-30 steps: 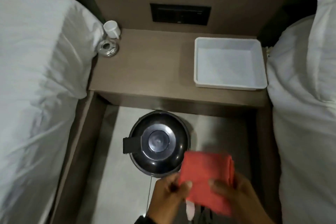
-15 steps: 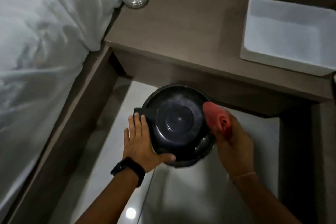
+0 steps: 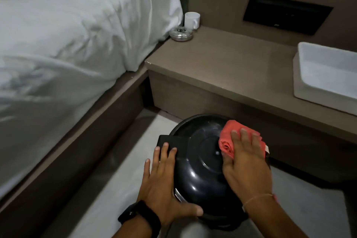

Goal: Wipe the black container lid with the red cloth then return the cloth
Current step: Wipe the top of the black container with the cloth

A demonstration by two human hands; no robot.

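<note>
Two hands work at lower centre: the left hand [image 3: 161, 177] lies spread, steadying the black container lid [image 3: 202, 162], while the right hand [image 3: 244, 162] presses the red cloth [image 3: 229, 137] flat on its upper right (wiping apparently under way). Returning the cloth remains.

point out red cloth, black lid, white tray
red cloth [image 3: 227, 137], head view, bare folded edge left of the fingers
black lid [image 3: 202, 162], head view, domed top
white tray [image 3: 301, 75], head view, near-left wall

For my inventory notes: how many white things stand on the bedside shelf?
2. A white mug at the shelf's far left corner by the bed, and a white tray at its right, cut off by the frame edge.
</note>
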